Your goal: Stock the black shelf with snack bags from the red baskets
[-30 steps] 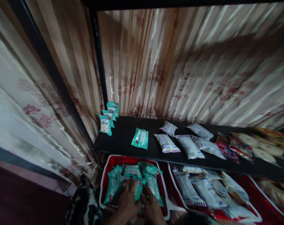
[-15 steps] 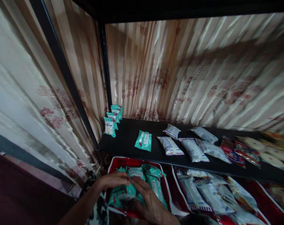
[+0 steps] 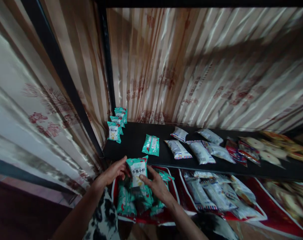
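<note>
Both hands hold one teal snack packet upright, just above a red basket filled with several more teal packets. My left hand grips the packet's left edge. My right hand pinches its lower right side. The held packet hangs right in front of the black shelf. On that shelf one teal packet lies flat, and a short row of teal packets stands at the far left corner.
White packets with striped edges and red and yellow snack packs lie further right on the shelf. A second red basket of white packets sits to the right. Striped curtains hang behind and left. A black post frames the shelf.
Both hands have come up out of the red basket with one teal packet, lifting it toward the shelf's front edge. The view has shifted slightly.
</note>
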The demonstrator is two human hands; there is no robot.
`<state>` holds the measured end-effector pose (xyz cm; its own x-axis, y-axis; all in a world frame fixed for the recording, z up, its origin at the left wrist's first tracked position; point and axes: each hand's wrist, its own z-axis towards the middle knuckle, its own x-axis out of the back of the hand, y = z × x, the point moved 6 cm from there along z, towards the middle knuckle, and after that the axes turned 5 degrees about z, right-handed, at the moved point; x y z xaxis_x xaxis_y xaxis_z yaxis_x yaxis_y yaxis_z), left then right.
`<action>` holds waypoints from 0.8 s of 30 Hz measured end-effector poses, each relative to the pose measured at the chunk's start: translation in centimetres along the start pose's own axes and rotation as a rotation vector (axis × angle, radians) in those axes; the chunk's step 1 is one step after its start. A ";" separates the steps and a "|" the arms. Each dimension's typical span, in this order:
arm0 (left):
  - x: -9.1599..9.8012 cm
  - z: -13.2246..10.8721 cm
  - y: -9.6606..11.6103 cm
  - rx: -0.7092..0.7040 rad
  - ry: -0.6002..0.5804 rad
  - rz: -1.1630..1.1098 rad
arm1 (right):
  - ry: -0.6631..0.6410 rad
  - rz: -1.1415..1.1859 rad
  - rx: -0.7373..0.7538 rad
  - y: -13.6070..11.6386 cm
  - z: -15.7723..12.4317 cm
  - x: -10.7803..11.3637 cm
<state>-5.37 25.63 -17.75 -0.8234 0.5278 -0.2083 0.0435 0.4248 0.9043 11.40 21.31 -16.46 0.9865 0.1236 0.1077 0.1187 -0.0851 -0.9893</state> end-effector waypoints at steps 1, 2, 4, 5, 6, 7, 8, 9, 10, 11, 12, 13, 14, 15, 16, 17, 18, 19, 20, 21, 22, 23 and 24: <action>0.3 0.0 -0.2 -0.021 0.019 -0.018 | 0.000 0.034 -0.007 0.1 0.5 -0.2; 0.6 -0.1 -0.3 -0.039 0.041 -0.031 | 0.002 0.056 -0.014 0.2 0.9 -0.4; 1.0 -0.3 -0.5 -0.078 0.086 -0.022 | 0.014 0.083 -0.025 0.5 1.6 -0.8; 1.2 -0.5 -0.5 -0.100 0.109 0.004 | 0.016 0.099 -0.033 0.6 1.9 -1.0; 1.2 -0.7 -0.5 -0.119 0.134 0.039 | 0.013 0.121 -0.042 0.8 2.2 -1.3; 1.3 -0.8 -0.3 -0.132 0.160 0.077 | 0.011 0.146 -0.048 0.9 2.4 -1.5; 1.3 -0.9 -0.2 -0.138 0.185 0.112 | 0.011 0.169 -0.054 1.0 2.6 -1.8; 1.3 -0.9 0.0 -0.139 0.210 0.139 | 0.016 0.184 -0.059 1.0 2.7 -2.1; 1.4 -0.8 0.1 -0.143 0.241 0.155 | 0.023 0.192 -0.062 1.0 2.9 -2.3; 1.5 -0.7 0.3 -0.153 0.274 0.161 | 0.025 0.197 -0.062 0.9 3.1 -2.6; 1.7 -0.6 0.5 -0.172 0.304 0.163 | 0.013 0.204 -0.058 0.7 3.4 -2.9; 2.0 -0.5 0.8 -0.198 0.330 0.162 | -0.011 0.215 -0.052 0.5 3.7 -3.2; 2.4 -0.3 1.0 -0.227 0.355 0.162 | -0.043 0.230 -0.041 0.3 4.1 -3.6; 2.8 -0.2 1.2 -0.253 0.382 0.170 | -0.073 0.247 -0.028 0.1 4.6 -3.9; 3.3 -0.1 1.4 -0.270 0.413 0.194 | -0.094 0.264 -0.014 0.0 5.1 -4.2; 3.9 0.1 1.6 -0.280 0.452 0.233 | -0.103 0.277 0.001 0.0 5.8 -4.4; 4.5 0.1 1.7 -0.283 0.506 0.285 | -0.096 0.281 0.016 0.2 6.6 -4.6; 5.1 0.2 1.9 -0.281 0.577 0.344 | -0.077 0.277 0.032 0.4 7.5 -4.7; 5.7 0.2 2.1 -0.277 0.656 0.402 | -0.049 0.262 0.050 0.6 8.4 -4.9; 6.1 0.1 2.2 -0.277 0.734 0.454 | -0.015 0.238 0.069 0.9 9.3 -5.1; 6.5 0.1 2.4 -0.284 0.809 0.495 | 0.023 0.209 0.088 1.1 10.2 -5.3; 6.6 0.1 2.5 -0.301 0.877 0.530 | 0.062 0.178 0.107 1.2 11.1 -5.6; 6.7 0.1 2.5 -0.329 0.937 0.562 | 0.096 0.148 0.122 1.3 11.9 -5.9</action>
<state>-10.72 30.30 -16.90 -0.8386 -0.2328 0.4925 0.5030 0.0160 0.8641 4.40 32.26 -19.55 0.9991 0.0235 -0.0367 -0.0373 0.0259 -0.9990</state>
